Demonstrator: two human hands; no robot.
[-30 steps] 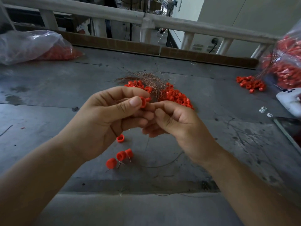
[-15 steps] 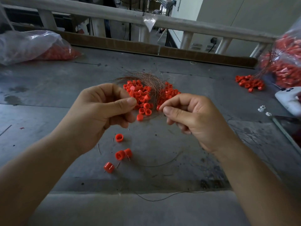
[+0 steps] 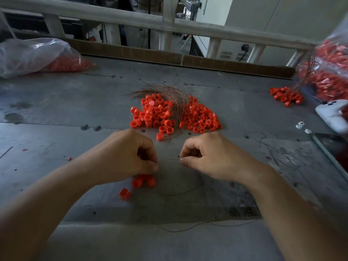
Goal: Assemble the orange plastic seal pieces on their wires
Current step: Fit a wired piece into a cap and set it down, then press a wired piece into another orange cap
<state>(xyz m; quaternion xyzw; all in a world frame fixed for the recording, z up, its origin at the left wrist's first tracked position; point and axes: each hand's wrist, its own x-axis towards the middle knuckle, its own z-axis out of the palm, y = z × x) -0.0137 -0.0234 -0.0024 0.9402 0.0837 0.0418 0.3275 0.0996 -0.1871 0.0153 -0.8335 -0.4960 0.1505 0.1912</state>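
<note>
**Two hands working a thin wire over orange seal pieces on a grey workbench**

Just below the middle of my view, the right hand pinches a thin wire between thumb and forefinger, its other fingers curled in. A short end of the wire pokes out toward the left hand. The left hand is clenched, thumb pressed against forefinger, but I cannot tell whether it grips anything.

A small cluster of orange seal pieces lies on the workbench right at the near edge of the left hand, partly hidden by it. A single piece lies just nearer to me.

Beyond both hands sits a heap of loose orange seal pieces in two clumps. A bundle of coppery wires fans across its far side and runs down between the clumps.

At the far left lies a clear plastic bag. It holds more orange pieces, which I see only as a blur through the film. A second bag, cut off by the right edge, is packed with orange pieces, with wires sticking out. A small pile of orange pieces sits on the bench just beside it.

A white object at the right edge is cut off and blurred, and I cannot make out what it is. A loose wire trails along the near edge of the bench.
</note>
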